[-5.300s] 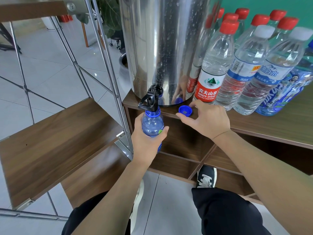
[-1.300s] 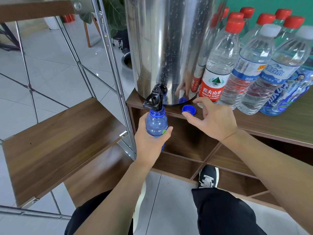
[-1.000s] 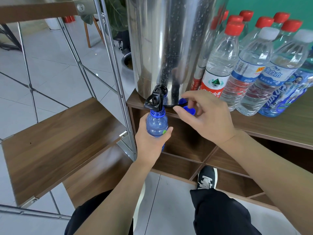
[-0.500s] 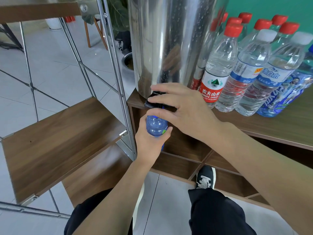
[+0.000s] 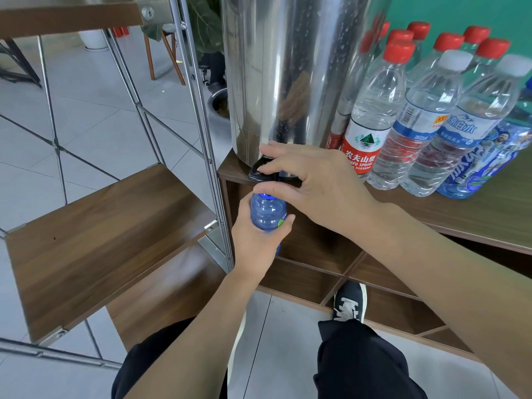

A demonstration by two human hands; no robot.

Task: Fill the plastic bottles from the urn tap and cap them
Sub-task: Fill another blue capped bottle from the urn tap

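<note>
Head view, left hand: the left hand (image 5: 256,240) is wrapped round the body of the blue bottle (image 5: 267,211), thumb on the near side, holding it upright so its open neck sits right under the urn tap (image 5: 263,171).
Head view, right hand: the right hand (image 5: 319,185) lies over the tap, fingers stretched along the black lever, thumb curled under near the bottle's mouth. It looks set to work the lever, but I cannot tell whether it is pinching the cap.
Head view, urn: the steel urn (image 5: 288,76) stands at the corner of the desk (image 5: 472,217), its tap overhanging the edge, which leaves room for a bottle below.
Head view, cap: the blue bottle's cap is not visible; the right hand may hide it.
Head view, filled bottles: capped bottles (image 5: 403,116) with red and white lids stand bunched just right of the urn, clear of the tap.
Head view, stage: judged as filling one bottle, capping not yet done.
</note>
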